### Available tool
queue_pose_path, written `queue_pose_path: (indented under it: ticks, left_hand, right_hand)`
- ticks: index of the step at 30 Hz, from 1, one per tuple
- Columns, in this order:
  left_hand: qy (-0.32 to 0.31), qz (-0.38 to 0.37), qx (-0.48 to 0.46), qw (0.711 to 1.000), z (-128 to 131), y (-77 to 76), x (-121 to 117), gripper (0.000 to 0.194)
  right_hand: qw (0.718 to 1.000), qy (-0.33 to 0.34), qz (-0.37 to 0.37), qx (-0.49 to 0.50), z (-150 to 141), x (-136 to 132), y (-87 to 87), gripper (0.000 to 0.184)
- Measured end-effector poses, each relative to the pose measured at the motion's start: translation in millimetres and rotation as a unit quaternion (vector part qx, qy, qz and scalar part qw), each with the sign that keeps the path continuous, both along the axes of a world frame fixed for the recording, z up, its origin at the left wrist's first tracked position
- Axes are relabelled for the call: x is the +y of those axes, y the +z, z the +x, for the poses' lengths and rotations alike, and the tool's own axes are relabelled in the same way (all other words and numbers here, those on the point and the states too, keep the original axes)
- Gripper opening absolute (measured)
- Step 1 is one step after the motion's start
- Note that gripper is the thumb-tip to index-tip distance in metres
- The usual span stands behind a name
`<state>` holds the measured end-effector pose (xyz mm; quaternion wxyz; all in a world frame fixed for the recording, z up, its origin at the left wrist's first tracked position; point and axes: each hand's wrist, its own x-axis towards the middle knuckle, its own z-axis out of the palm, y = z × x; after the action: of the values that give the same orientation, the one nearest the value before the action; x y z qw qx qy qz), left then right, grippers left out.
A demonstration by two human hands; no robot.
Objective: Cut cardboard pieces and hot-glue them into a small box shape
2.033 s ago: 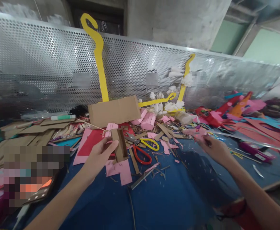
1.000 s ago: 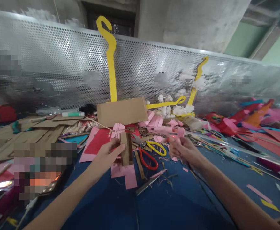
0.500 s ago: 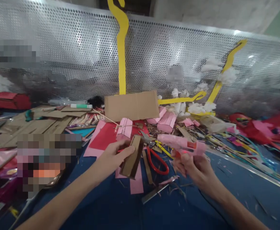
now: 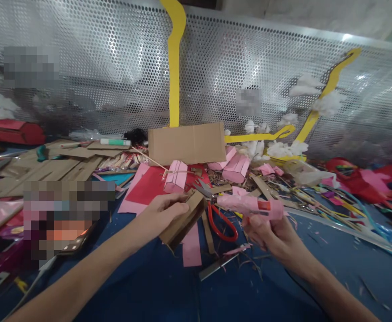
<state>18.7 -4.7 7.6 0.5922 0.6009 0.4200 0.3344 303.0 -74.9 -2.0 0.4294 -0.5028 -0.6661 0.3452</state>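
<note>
My left hand point(image 4: 160, 214) grips a small brown cardboard piece point(image 4: 185, 220), folded like a shallow channel and tilted so one end points toward me. My right hand point(image 4: 273, 237) is closed round the handle of a pink glue gun point(image 4: 251, 205) with an orange trigger part; its nozzle points left toward the cardboard piece, a short gap apart. Red-handled scissors point(image 4: 221, 222) lie on the blue table point(image 4: 169, 286) between the two hands.
A larger cardboard sheet point(image 4: 186, 143) stands behind, with pink folded paper blocks point(image 4: 175, 175), red paper, cardboard strips and a metal blade point(image 4: 214, 267) scattered around. A perforated metal screen point(image 4: 82, 80) with yellow foam shapes and cotton tufts backs the table. Flat cardboard pieces lie at left.
My right hand came back from the right side of the table holding the pink glue gun and brought it beside the cardboard piece. My left hand tilted the piece flatter. The view moved closer.
</note>
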Motion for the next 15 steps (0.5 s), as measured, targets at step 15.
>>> queue_pose_path:
  ticks: [15]
  left_hand:
    - [-0.016, 0.005, 0.020, 1.000, 2.2, 4.0, -2.0, 0.042]
  right_hand:
    - [0.999, 0.019, -0.016, -0.032, 6.5, -0.7, -0.6, 0.038]
